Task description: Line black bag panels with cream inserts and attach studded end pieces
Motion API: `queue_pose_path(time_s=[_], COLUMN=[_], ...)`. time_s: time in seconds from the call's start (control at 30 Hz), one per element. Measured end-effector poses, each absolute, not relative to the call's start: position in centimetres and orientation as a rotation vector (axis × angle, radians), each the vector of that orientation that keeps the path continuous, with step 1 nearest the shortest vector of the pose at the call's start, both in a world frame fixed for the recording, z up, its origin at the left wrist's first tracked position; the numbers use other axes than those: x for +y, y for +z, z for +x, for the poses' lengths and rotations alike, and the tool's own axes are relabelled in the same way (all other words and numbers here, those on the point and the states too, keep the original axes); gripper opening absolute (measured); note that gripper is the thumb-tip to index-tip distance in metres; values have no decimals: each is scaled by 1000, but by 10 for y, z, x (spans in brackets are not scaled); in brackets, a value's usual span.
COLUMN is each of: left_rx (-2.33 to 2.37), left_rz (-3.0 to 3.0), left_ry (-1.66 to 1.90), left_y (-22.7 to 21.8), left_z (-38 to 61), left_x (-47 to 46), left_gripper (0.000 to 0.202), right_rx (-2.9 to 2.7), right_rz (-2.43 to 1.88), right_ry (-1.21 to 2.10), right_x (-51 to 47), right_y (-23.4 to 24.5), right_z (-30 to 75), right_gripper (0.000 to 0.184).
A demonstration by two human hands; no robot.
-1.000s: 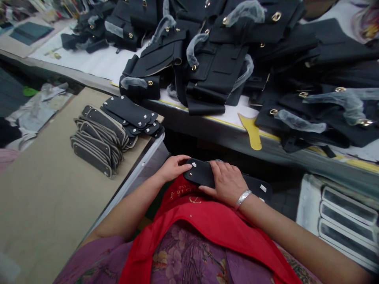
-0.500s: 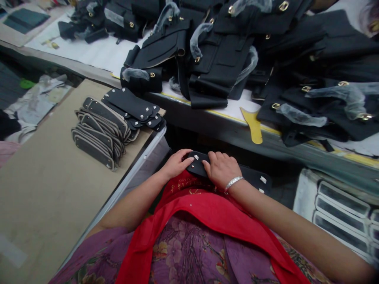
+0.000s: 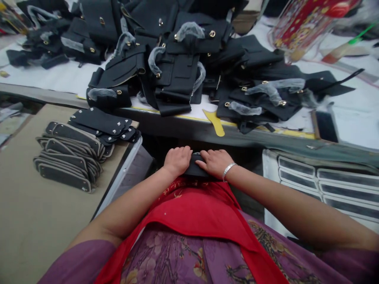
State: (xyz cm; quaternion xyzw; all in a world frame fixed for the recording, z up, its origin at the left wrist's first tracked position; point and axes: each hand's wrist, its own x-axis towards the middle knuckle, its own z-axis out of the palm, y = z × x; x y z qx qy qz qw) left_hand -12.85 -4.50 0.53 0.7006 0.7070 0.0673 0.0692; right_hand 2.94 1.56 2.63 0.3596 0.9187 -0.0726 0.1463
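While both hands are busy at waist height, the thing they've got is a flat black leather-look panel (image 3: 196, 169), right in front of the bright red cloth apron (image 3: 195, 209) worn over a purple floral top (image 3: 166, 246). L side: the left hand (image 3: 177, 161) is closed over that end, knuckles up, fingers bent over the far edge; can't tell what its thumb's doing b/c it's hidden. R side: the right hand (image 3: 217, 162), w/ a shiny silver bracelet (image 3: 228, 170) at the wrist, has its fingers over the far edge too, thumb lying across the top face. Small gap b/w the hands, panel showing there. Can't see underneath, so no idea if it's resting on the lap tbh.

To the L, a stack of long dark panels w/ pale edges (image 3: 63, 173) sits on a tan board (image 3: 20, 221), next to some plain black panels w/ little white bits (image 3: 99, 120). Up front, black bags w/ gold-tone hardware (image 3: 177, 71) crowd the bench, plus a flat yellow piece (image 3: 216, 124) poking over its edge.
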Motion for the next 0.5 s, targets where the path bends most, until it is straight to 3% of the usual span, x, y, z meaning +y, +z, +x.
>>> queue_pose_path(time_s=[0.17, 0.3, 0.5], left_rx=[2158, 2119, 1726], left_rz=[2163, 2140, 1629], left_ry=[132, 112, 506], left_y=[4, 9, 12], left_z=[-125, -124, -172], left_x=[-47, -41, -59], left_gripper=[48, 49, 44], right_rx=[2519, 2461, 2144], right_rz=[1065, 1173, 1359], right_ry=[-322, -599, -1626], right_x=[34, 42, 37], right_y=[30, 27, 15], right_z=[74, 107, 150], right_gripper=[72, 66, 53])
